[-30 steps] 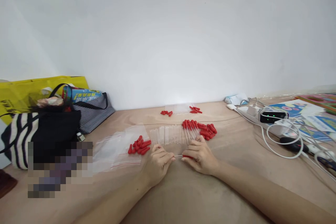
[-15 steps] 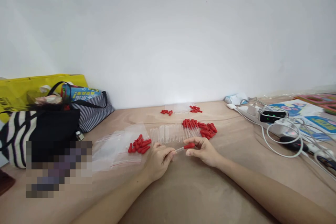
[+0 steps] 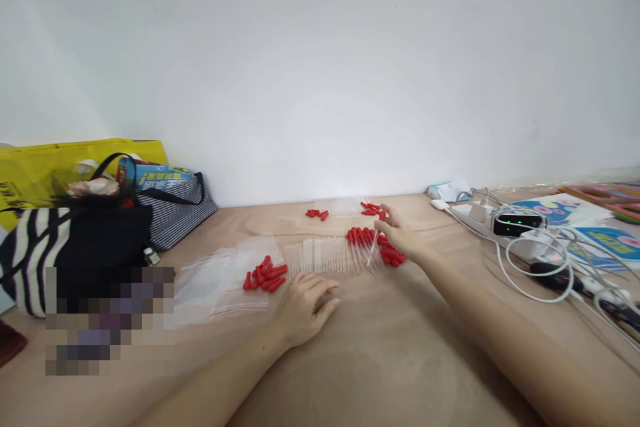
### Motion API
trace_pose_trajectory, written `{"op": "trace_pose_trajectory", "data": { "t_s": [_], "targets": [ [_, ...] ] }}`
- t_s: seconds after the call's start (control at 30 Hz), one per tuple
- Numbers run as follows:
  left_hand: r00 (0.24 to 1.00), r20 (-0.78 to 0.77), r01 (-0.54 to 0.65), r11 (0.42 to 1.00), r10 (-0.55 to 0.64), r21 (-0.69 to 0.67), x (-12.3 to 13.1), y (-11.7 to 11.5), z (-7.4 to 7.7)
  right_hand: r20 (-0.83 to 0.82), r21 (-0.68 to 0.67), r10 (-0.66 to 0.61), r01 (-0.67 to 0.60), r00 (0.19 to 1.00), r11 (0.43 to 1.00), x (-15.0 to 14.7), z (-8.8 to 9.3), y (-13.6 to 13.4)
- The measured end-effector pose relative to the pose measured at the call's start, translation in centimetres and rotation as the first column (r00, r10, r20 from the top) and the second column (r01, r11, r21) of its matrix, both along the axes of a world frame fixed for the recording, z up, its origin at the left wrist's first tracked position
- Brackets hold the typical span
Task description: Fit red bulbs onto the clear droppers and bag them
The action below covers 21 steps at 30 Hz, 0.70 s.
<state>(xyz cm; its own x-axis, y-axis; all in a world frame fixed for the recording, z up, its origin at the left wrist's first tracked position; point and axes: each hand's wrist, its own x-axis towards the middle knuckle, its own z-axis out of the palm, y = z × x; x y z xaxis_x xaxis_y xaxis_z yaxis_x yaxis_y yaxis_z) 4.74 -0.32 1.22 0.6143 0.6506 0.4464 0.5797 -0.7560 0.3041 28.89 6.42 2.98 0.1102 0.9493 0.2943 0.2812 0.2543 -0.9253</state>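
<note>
My right hand (image 3: 397, 233) is closed on a glass dropper (image 3: 373, 248) by its red rubber bulb. The tube slants down toward me over the right end of a row of droppers with red bulbs (image 3: 360, 236). Loose red bulbs (image 3: 393, 255) lie beside them, partly behind my fingers. My left hand (image 3: 309, 307) rests on the table with thumb and fingers apart, holding nothing. Bare glass tubes (image 3: 317, 256) stretch in a row just beyond it. Another small pile of red bulbs (image 3: 266, 275) sits to its left.
Clear plastic bags (image 3: 205, 287) lie flat at left, near a striped bag (image 3: 175, 210) and a black-and-white bag (image 3: 100, 247). More red bulbs (image 3: 317, 214) and tubes (image 3: 345, 207) lie by the wall. A power strip (image 3: 470, 221) with tangled white cables occupies the right.
My right hand has carried the bulb-capped dropper away from my left hand, up and to the right, to the row. My left hand has let go of the tube and opened.
</note>
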Motion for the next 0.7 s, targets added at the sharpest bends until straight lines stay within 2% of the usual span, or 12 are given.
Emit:
{"op": "trace_pose_trajectory", "data": {
  "t_s": [0.07, 0.13, 0.27, 0.4, 0.47, 0.53, 0.6, 0.7],
  "targets": [
    [1.0, -0.021, 0.004, 1.0, -0.004, 0.006, 0.1, 0.0, 0.0, 0.277, -0.002, -0.042, 0.044, 0.96, 0.999, 0.8, -0.3, 1.5],
    [1.0, -0.031, 0.003, 1.0, -0.003, -0.004, 0.1, 0.0, 0.0, 0.465, -0.008, -0.065, 0.078, 0.883, 0.997, 0.9, -0.9, 2.6],
    [0.999, -0.035, 0.01, 1.0, -0.01, -0.021, 0.1, 0.1, 0.0, 0.578, 0.0, -0.105, 0.128, 0.809, 0.992, -0.1, -2.1, 3.7],
    [0.998, -0.058, 0.004, 1.0, -0.006, -0.031, 0.0, 0.0, -0.1, 0.648, 0.021, -0.129, 0.152, 0.75, 0.988, -0.9, -2.3, 3.7],
    [0.996, -0.07, -0.055, 0.998, 0.054, -0.011, 0.2, 0.1, -0.1, 0.666, 0.033, -0.138, 0.156, 0.733, 0.987, -0.9, -2.1, 3.3],
    [0.981, -0.073, -0.179, 0.983, 0.181, 0.032, 0.7, 0.5, 0.0, 0.682, 0.052, -0.158, 0.168, 0.714, 0.984, -0.5, -1.6, 2.7],
    [0.946, -0.066, -0.312, 0.946, 0.318, 0.081, 1.6, 1.3, 0.2, 0.713, 0.083, -0.186, 0.181, 0.676, 0.98, 0.2, -1.3, 1.8],
    [0.9, -0.098, -0.414, 0.903, 0.426, 0.117, 3.7, 3.1, 0.7, 0.764, 0.152, -0.229, 0.177, 0.603, 0.972, 1.5, -1.6, -0.1]
  ]
}}
